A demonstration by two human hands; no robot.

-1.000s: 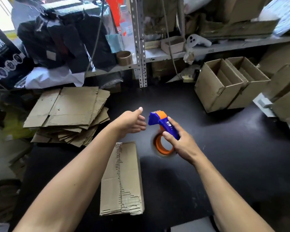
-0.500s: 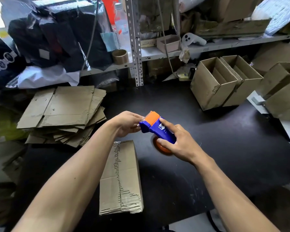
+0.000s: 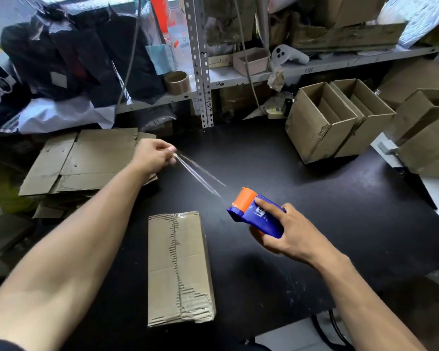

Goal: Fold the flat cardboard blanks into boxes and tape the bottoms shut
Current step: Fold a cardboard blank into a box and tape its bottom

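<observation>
Left hand [image 3: 153,155] fingers pinch tape [image 3: 199,173] end, drawn taut from dispenser [image 3: 255,214] gripped by right hand [image 3: 293,238]: strip readied for box [image 3: 179,268], seam up, near on counter [image 3: 314,198]. Blanks [image 3: 86,160] stacked far left.

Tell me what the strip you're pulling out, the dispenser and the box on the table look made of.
Strip: clear glossy film, likely plastic tape; it glints. Dispenser: smooth moulded plastic, blue with an orange head. Box: matte brown corrugated cardboard, fluting exposed where the surface is torn.

The tape roll [image 3: 257,233] — hidden behind the right hand [image 3: 293,238] — barely shows.
</observation>
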